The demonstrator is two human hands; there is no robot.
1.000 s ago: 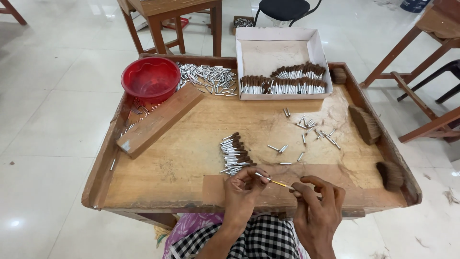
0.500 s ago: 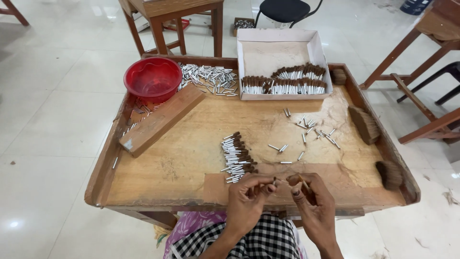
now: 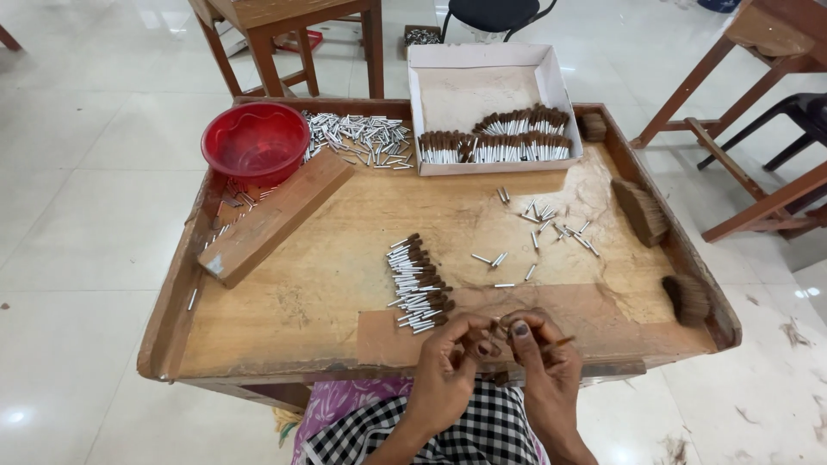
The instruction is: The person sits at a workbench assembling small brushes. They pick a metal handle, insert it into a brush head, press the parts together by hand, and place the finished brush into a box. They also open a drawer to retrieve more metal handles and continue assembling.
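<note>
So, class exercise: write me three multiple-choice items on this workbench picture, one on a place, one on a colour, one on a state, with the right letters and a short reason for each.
1. Where does the white box sit on the wooden tray table?
A. at the far edge, right of the bowl
B. at the near edge by the hands
C. on the floor

2. What colour is the bowl?
A. blue
B. red
C. white

3. What are the left hand and right hand doing?
A. resting flat and apart
B. lifting the wooden block
C. brought together at the near edge, fingers pinching a small brown piece

Answers:
1. A: the box lies at the far rim, with the bowl to its left.
2. B: the plastic bowl is plainly red.
3. C: both hands meet over the near edge, while the wooden block lies untouched by the bowl.
</note>
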